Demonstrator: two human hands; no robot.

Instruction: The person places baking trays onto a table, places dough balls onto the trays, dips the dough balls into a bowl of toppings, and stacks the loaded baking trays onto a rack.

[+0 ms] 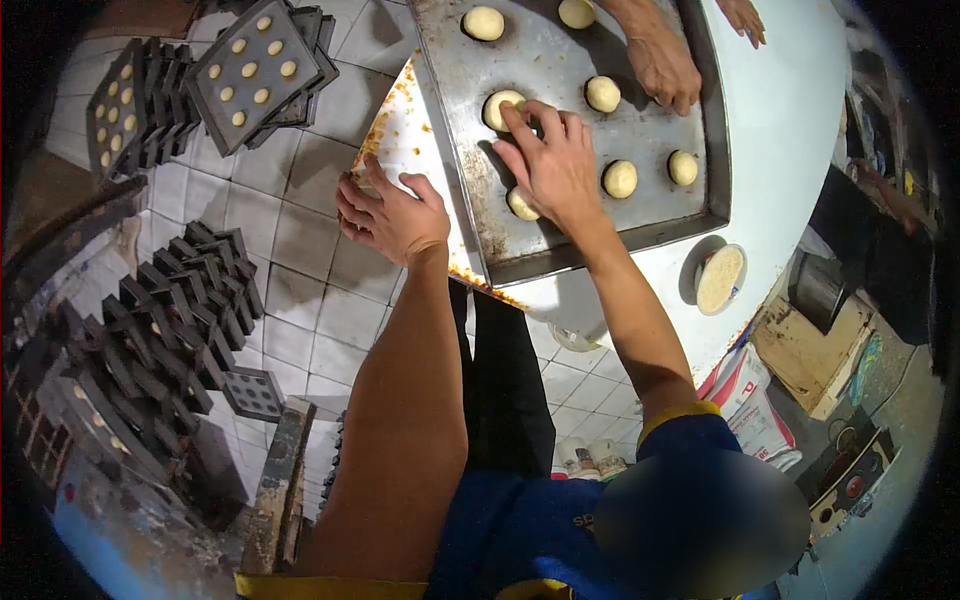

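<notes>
Pale dough balls sit in spaced positions on a large metal baking tray (540,60). My right hand (560,165) reaches over the tray, its fingers apart and bent. Its index fingertip touches a dough ball (498,108) on the left side, and its thumb is just below. Partly covered by that hand is another dough ball (522,204). My left hand (395,215) is at the table's left edge, beside the tray, with loosely bent, spread fingers and nothing visible in it. Another person's hand (665,65) reaches down near the tray's right side.
A small bowl (720,279) of pale contents stands on the white table (780,120), right of the tray. Orange crumbs line the table's left edge. Stacked trays with dough pieces (250,70) and dark moulds (180,300) stand on the tiled floor (310,270). A sack (745,410) lies lower right.
</notes>
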